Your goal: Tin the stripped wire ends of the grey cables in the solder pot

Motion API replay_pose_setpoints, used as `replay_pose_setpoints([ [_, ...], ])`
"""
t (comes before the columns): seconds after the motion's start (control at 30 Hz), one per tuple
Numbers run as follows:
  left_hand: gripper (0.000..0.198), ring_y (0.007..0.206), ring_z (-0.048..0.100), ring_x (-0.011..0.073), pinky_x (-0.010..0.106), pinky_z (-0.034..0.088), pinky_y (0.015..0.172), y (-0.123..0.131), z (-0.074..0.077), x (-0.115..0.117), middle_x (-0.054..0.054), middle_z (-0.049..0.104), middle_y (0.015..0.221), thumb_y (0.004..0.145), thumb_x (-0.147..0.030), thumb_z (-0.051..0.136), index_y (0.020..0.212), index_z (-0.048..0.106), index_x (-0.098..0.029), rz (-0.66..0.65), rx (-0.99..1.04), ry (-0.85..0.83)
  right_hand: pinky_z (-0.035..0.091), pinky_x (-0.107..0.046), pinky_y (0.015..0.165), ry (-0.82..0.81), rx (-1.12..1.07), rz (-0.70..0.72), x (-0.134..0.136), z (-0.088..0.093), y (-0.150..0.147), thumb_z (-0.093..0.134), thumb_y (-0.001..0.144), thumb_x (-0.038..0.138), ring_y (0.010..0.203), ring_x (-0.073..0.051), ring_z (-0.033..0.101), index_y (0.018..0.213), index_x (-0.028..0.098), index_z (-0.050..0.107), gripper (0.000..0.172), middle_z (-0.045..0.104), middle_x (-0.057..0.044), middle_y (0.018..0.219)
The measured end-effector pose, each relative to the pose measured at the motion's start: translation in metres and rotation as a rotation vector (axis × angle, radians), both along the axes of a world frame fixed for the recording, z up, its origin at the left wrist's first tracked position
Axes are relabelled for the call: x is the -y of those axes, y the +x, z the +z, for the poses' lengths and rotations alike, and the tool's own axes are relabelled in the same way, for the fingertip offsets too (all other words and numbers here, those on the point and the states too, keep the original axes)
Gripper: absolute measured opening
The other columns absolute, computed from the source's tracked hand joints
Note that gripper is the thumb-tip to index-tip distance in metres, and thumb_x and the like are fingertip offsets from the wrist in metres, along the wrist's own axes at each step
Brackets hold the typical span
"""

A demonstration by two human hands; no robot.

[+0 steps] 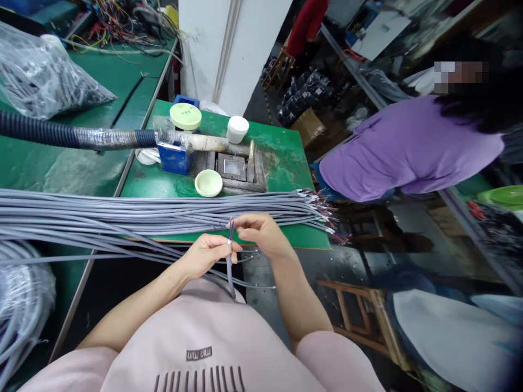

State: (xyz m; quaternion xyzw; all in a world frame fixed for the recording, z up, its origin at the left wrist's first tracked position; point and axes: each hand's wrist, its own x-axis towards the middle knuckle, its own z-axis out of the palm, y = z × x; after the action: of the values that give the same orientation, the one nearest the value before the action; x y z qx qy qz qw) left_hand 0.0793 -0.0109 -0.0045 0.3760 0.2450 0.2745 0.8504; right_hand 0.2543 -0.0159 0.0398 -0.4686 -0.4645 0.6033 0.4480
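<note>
My left hand (208, 253) is closed around the end of a grey cable (229, 269) that hangs down toward my lap. Its thin coloured wire ends (231, 226) stick up above my fingers. My right hand (261, 233) pinches those wire ends from the right. Both hands hover just in front of the near edge of the green table (286, 158). Behind them a thick bundle of grey cables (122, 218) lies across the table, with stripped coloured tips (327, 215) fanning out on the right.
On the table stand a blue box (175, 155), a metal block (235, 169), a small green bowl (208, 182), a white jar (237, 129) and a round lid (185, 116). A black corrugated hose (61, 136) crosses from the left. A person in purple (408, 147) bends over at right.
</note>
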Motion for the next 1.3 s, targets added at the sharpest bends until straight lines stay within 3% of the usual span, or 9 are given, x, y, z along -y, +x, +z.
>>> replay_pose_setpoints([
  [0.07, 0.042, 0.055, 0.055, 0.0118, 0.026, 0.044, 0.059, 0.002, -0.001, -0.001, 0.006, 0.066, 0.059, 0.061, -0.049, 0.081, 0.079, 0.076, -0.011, -0.028, -0.002, -0.003, 0.043, -0.025, 0.055, 0.011, -0.013, -0.018, 0.0, -0.001, -0.009, 0.079, 0.06, 0.031, 0.058, -0.011, 0.053, 0.073, 0.02, 0.075, 0.017, 0.065, 0.0, 0.067],
  [0.23, 0.039, 0.055, 0.056, 0.011, 0.025, 0.044, 0.059, 0.002, -0.003, -0.003, 0.005, 0.066, 0.06, 0.061, -0.045, 0.082, 0.079, 0.076, -0.012, 0.03, 0.033, -0.042, 0.043, -0.026, 0.054, 0.159, 0.0, -0.282, 0.001, -0.007, -0.021, 0.078, 0.065, 0.029, 0.053, -0.011, 0.05, 0.06, 0.022, 0.072, 0.01, 0.058, 0.002, 0.055],
  [0.37, 0.033, 0.055, 0.058, 0.0097, 0.024, 0.048, 0.059, 0.003, -0.002, -0.011, 0.003, 0.066, 0.062, 0.062, -0.039, 0.083, 0.08, 0.074, -0.013, 0.131, 0.116, -0.2, 0.048, -0.03, 0.06, 0.374, 0.206, -0.424, 0.011, -0.022, -0.012, 0.068, 0.077, 0.025, 0.062, -0.015, 0.058, 0.08, 0.028, 0.075, 0.008, 0.066, 0.0, 0.068],
  [0.5, 0.031, 0.058, 0.061, 0.0094, 0.02, 0.05, 0.057, 0.012, 0.004, -0.025, 0.003, 0.068, 0.069, 0.062, -0.033, 0.084, 0.083, 0.072, -0.013, 0.233, 0.187, -0.312, 0.048, -0.044, 0.091, 0.81, 0.528, -0.251, 0.017, -0.033, -0.001, 0.064, 0.08, 0.017, 0.104, -0.024, 0.061, 0.114, 0.035, 0.067, 0.038, 0.069, -0.004, 0.111],
  [0.6, 0.03, 0.056, 0.06, 0.0083, 0.021, 0.052, 0.057, 0.018, 0.012, -0.031, 0.001, 0.069, 0.071, 0.065, -0.032, 0.082, 0.086, 0.07, -0.014, 0.247, 0.25, -0.344, 0.045, -0.048, 0.098, 0.952, 0.643, -0.114, 0.012, -0.034, 0.0, 0.064, 0.082, 0.026, 0.121, -0.026, 0.053, 0.113, 0.036, 0.067, 0.032, 0.066, -0.004, 0.119],
  [0.77, 0.035, 0.074, 0.067, 0.0136, 0.026, 0.054, 0.074, 0.007, 0.024, -0.03, 0.006, 0.073, 0.087, 0.073, -0.033, 0.076, 0.103, 0.069, -0.015, 0.185, 0.109, -0.098, 0.049, -0.046, 0.092, 0.915, 0.627, -0.276, -0.015, -0.012, -0.003, 0.052, 0.091, 0.034, 0.107, -0.025, 0.062, 0.106, 0.032, 0.069, 0.023, 0.072, -0.005, 0.104],
  [0.9, 0.031, 0.092, 0.067, 0.0183, 0.029, 0.05, 0.084, -0.016, 0.032, -0.024, 0.009, 0.073, 0.1, 0.083, -0.033, 0.064, 0.11, 0.069, -0.016, -0.147, -0.16, 0.417, 0.053, -0.038, 0.087, 0.766, 0.639, -0.402, -0.053, 0.01, -0.001, 0.048, 0.094, 0.03, 0.094, -0.02, 0.067, 0.103, 0.026, 0.066, 0.021, 0.072, -0.005, 0.099],
  [1.0, 0.032, 0.09, 0.067, 0.0165, 0.024, 0.049, 0.082, -0.027, 0.035, -0.023, 0.009, 0.073, 0.102, 0.09, -0.033, 0.054, 0.114, 0.068, -0.015, -0.32, -0.223, 0.681, 0.056, -0.032, 0.078, 0.726, 0.614, -0.352, -0.081, 0.015, -0.002, 0.051, 0.093, 0.034, 0.083, -0.017, 0.069, 0.096, 0.021, 0.065, 0.019, 0.072, -0.004, 0.091],
  [1.3, 0.034, 0.089, 0.067, 0.0157, 0.022, 0.05, 0.078, -0.035, 0.024, -0.028, 0.009, 0.072, 0.106, 0.09, -0.033, 0.055, 0.116, 0.067, -0.015, -0.293, -0.239, 0.635, 0.056, -0.028, 0.072, 0.64, 0.608, -0.153, -0.111, 0.0, -0.015, 0.052, 0.092, 0.034, 0.075, -0.015, 0.069, 0.092, 0.02, 0.064, 0.018, 0.07, -0.002, 0.084],
])
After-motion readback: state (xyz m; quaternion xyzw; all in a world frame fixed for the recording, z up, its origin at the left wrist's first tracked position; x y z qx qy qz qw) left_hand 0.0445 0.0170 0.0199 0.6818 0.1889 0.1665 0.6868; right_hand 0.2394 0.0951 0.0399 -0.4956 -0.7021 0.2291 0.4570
